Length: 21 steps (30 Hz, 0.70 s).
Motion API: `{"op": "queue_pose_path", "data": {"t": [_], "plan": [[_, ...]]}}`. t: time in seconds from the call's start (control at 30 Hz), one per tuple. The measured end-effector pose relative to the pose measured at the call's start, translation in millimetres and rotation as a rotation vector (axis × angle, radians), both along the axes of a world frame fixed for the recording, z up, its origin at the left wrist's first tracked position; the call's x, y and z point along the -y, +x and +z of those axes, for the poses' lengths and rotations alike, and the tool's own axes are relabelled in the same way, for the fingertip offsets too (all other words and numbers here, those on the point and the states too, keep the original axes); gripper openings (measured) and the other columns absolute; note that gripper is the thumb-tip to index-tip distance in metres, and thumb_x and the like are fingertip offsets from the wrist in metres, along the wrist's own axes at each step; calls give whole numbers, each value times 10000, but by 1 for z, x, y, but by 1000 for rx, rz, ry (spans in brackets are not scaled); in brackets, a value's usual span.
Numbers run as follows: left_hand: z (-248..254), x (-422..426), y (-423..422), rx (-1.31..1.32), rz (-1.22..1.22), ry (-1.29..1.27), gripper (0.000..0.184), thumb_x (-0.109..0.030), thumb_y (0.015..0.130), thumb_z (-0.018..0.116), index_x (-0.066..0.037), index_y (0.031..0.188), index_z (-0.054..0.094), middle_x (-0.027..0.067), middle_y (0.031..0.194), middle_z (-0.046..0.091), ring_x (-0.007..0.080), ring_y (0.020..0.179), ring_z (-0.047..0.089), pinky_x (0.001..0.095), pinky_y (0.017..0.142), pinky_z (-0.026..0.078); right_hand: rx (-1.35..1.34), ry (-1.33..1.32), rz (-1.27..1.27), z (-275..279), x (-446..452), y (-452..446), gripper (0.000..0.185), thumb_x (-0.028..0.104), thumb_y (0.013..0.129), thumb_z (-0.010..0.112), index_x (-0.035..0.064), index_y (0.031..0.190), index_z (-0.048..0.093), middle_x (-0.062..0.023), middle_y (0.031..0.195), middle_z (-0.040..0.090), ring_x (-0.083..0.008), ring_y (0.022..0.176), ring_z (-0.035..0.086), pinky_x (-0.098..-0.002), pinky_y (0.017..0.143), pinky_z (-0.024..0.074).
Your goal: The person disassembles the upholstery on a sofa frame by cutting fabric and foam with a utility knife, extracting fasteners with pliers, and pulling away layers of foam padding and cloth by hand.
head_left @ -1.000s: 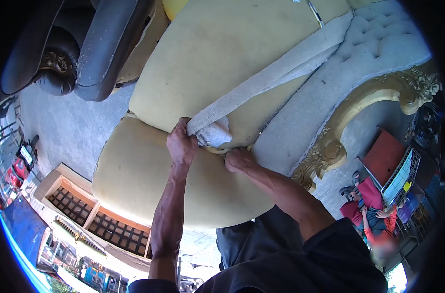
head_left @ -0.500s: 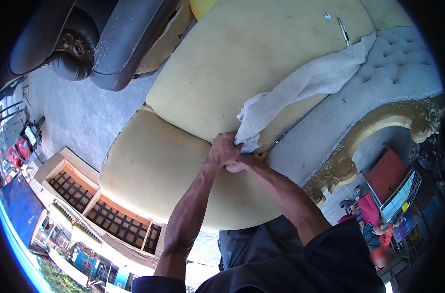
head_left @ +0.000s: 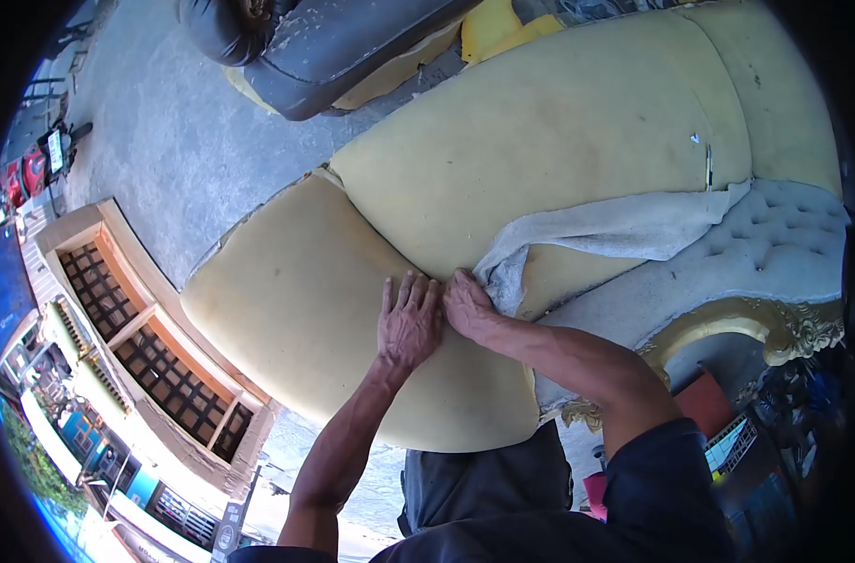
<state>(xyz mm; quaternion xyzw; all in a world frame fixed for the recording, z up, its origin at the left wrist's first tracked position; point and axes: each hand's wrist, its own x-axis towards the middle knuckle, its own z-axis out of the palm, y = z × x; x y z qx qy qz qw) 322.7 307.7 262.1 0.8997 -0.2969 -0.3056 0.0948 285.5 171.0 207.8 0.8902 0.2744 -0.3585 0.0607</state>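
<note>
My left hand [head_left: 409, 321] lies on the tan foam seat section [head_left: 287, 291], fingers stretched out and pointing to the seam. Right beside it, my right hand [head_left: 469, 305] is closed at the seam between this section and the larger foam section [head_left: 559, 141]. Its fingertips are hidden, so what they grip cannot be made out. A crumpled whitish fabric strip [head_left: 577, 230] starts next to my right hand and runs along the seat's back edge. A pen-like tool [head_left: 709, 167] lies near the strip's far end.
The grey tufted backrest [head_left: 774, 235] with gold carved trim [head_left: 718, 324] borders the seat at right. A dark, worn upholstered seat [head_left: 343, 47] stands beyond. A wooden frame with black webbing [head_left: 155, 342] is at left. A red motorcycle [head_left: 33, 174] stands farther off.
My hands were together at the seam; now the left has come apart, its fingers spread on the foam. The right stays closed at the seam. The camera view has shifted.
</note>
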Motion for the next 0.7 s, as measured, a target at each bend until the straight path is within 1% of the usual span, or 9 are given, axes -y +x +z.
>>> {"op": "queue_pose_path", "data": {"t": [0.13,0.2,0.27,0.33,0.43,0.57,0.6,0.67,0.7], "plan": [[-32,2,-4,18,-13,95,554,-283,939,489,-14,1422,511,164,1479,494,315,1476,332,569,1237,119,-9,41,-240,-17,0,-6,278,150,955,474,17,1104,667,-198,1043,716,-331,1019,667,-456,936,438],[-28,6,2,-86,-81,196,555,-288,939,482,-1,1414,521,164,1475,497,314,1477,322,568,1238,113,-346,171,-672,-6,11,-7,300,180,951,497,-5,1104,675,-225,1038,727,-367,965,710,-482,879,495],[-28,5,9,-162,-147,307,558,-293,940,474,11,1405,530,164,1472,499,314,1479,312,566,1239,108,-402,165,-591,11,27,12,333,221,936,525,-16,1088,701,-237,1058,728,-390,968,722,-498,877,527],[-38,-2,-1,-40,-154,214,520,-271,926,491,27,1339,591,165,1446,516,325,1468,315,584,1230,129,-590,133,-732,13,37,7,337,257,942,531,-11,1007,725,-246,992,732,-392,940,724,-498,892,539],[-41,-4,0,-94,-113,164,486,-250,903,509,33,1280,629,168,1423,527,337,1455,329,603,1215,156,-603,175,-710,51,49,-12,374,306,968,521,6,940,743,-266,882,722,-406,882,727,-509,847,563],[-51,-6,-4,-41,-88,101,461,-224,875,523,36,1232,653,181,1413,528,348,1446,339,633,1195,171,-685,208,-755,176,96,-24,452,381,999,497,9,886,728,-253,758,702,-420,750,720,-523,765,569],[-57,-3,0,-53,-81,82,461,-224,875,523,36,1232,653,181,1413,528,348,1446,339,633,1195,171,-689,113,-762,224,118,-28,375,363,978,547,51,875,729,-190,735,708,-379,716,722,-513,720,567],[-50,-2,-7,57,-26,30,360,-168,855,532,14,1131,676,191,1284,575,348,1404,390,654,1171,219,-863,92,-661,306,181,-65,465,499,991,501,87,984,717,-214,746,699,-415,716,708,-556,703,547],[-49,4,-2,91,-11,3,360,-168,855,532,14,1131,676,191,1284,575,348,1404,390,654,1171,219,-920,85,-675,355,212,-63,460,530,986,494,137,1039,727,-178,779,712,-423,708,701,-550,718,551]]}}
